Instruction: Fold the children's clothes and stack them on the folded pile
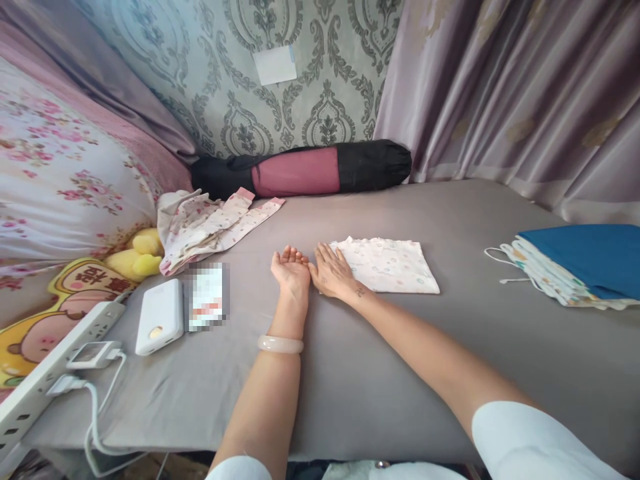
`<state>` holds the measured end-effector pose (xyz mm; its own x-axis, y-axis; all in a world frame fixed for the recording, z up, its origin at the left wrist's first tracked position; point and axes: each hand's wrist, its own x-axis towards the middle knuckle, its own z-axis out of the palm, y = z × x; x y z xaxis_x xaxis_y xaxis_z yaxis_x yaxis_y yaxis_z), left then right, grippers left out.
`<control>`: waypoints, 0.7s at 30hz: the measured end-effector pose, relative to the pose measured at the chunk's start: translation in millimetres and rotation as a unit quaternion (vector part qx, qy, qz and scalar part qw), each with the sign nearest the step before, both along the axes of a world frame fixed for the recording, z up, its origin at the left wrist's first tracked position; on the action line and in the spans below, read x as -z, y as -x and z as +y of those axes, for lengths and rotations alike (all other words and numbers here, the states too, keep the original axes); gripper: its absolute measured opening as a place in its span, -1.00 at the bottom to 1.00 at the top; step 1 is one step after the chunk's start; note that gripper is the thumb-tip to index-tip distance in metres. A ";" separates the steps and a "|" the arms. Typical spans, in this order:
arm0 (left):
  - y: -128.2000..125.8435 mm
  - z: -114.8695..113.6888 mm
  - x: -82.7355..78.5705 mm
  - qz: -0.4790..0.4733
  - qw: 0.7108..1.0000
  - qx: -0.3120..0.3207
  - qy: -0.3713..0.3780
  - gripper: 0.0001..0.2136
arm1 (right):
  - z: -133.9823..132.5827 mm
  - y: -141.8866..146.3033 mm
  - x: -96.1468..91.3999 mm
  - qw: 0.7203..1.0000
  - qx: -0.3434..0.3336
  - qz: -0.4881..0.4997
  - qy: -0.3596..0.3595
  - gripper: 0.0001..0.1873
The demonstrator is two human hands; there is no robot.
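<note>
A white folded cloth point(393, 267) with a small faint print and a frilled far edge lies flat on the grey bed sheet point(380, 373). My right hand point(333, 270) rests palm down on its left end, fingers stretched out and pressing nothing else. Just left of it, my left hand point(291, 267) lies on the sheet with the palm turned up and the fingers loosely curled, holding nothing. A pale bangle point(281, 344) circles my left wrist.
At left are a power strip point(60, 353) with plugged cables, a white power bank point(160, 317), a blurred card point(206, 298) and crumpled printed clothing point(200, 227). A long black and maroon bag point(300, 170) lines the wall. Folded blue fabric point(585, 260) sits at right.
</note>
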<state>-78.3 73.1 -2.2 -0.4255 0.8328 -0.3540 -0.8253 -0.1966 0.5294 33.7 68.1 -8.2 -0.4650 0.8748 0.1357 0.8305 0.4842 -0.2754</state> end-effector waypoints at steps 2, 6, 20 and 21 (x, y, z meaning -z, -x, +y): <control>0.2 0.1 0.1 0.001 1.000 -0.005 0.001 -0.65 | -0.9 0.2 2.5 1.000 0.004 -0.001 -0.009 -0.35; 2.6 -0.5 1.8 0.032 0.999 0.011 -0.008 -0.66 | -2.7 0.2 2.9 1.000 0.009 0.004 -0.022 -0.37; -48.0 -11.0 -4.5 0.478 0.875 0.063 -0.051 -0.93 | 8.7 -57.9 -12.4 0.999 0.041 -0.028 -0.021 -0.36; -52.6 -13.3 -2.2 0.507 0.857 0.075 -0.058 -0.86 | 9.8 -61.7 -10.2 0.998 0.041 -0.037 -0.019 -0.36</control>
<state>-25.7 59.8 0.0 -0.3504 0.9095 0.2236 0.0268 -0.2289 0.9731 95.4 77.9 2.0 -0.4016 0.9053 0.1381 0.8852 0.4224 -0.1950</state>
